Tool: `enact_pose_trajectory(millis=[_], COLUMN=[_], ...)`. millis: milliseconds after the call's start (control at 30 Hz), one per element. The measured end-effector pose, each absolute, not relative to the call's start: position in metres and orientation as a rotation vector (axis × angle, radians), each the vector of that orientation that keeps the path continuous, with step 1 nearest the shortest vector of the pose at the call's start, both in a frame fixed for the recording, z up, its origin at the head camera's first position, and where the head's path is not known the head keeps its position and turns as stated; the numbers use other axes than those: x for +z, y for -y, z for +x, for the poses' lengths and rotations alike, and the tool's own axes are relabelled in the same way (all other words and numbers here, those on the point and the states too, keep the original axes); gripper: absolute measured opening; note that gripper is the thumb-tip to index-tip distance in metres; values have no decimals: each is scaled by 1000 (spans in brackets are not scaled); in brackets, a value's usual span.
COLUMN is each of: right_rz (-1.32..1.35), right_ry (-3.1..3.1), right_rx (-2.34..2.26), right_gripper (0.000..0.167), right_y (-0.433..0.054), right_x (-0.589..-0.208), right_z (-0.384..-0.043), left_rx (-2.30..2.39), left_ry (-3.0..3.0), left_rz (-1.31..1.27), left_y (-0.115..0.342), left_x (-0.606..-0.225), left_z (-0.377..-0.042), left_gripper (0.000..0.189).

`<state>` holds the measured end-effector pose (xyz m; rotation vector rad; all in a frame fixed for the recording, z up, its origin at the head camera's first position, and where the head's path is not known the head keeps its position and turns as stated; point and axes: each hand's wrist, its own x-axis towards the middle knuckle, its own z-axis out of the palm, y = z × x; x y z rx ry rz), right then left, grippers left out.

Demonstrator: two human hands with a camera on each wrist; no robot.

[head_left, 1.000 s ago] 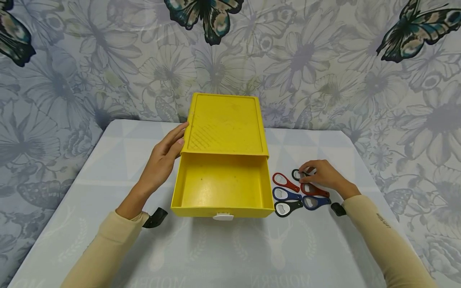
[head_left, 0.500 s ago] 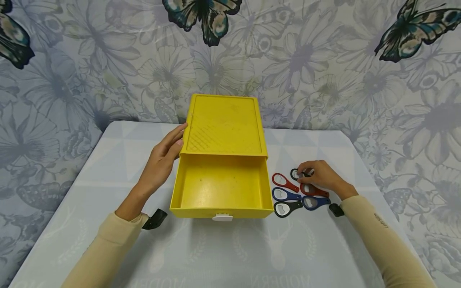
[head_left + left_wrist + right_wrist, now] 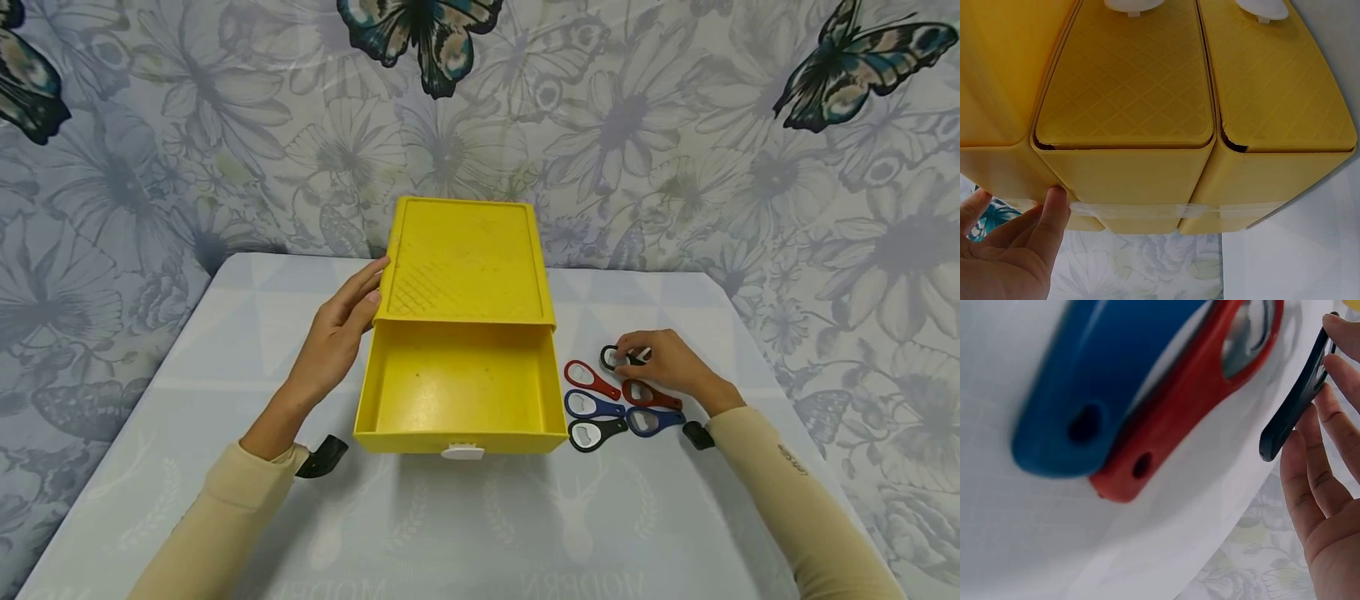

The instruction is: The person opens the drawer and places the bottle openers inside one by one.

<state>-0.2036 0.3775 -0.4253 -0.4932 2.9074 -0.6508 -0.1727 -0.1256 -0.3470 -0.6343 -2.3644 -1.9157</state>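
My right hand pinches a black bottle opener between thumb and fingertips, at the far end of a group of bottle openers. Its ring end points left; the fingers cover part of the handle. Nearer lie a red opener, another red one, two blue ones and a black one, all flat on the table. With extended fingers, my left hand rests against the left side of a yellow drawer unit. Its top drawer is pulled out, with nothing inside.
Two lower drawers of the unit are pushed in, each with a white knob; clear tape runs along the side. The unit stands mid-table, and the openers lie just right of the drawer. A flowered backdrop hangs behind the table.
The right hand and the black opener have shifted slightly away from the nearer openers. My left hand and the drawer unit stay as they were.
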Motion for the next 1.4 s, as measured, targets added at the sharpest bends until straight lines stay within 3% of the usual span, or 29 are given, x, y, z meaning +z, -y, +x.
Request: enact_pose_trajectory(millis=[1400], right_rz=[-893], right_ry=[-2976], right_rx=[-604], right_gripper=[17], right_y=[-325], right_x=[-337], right_z=[-178], left_rx=[-1918], left_ry=[2376], left_rz=[-631], left_y=[130], left_x=[-346], left_z=[-174], left_gripper=[49])
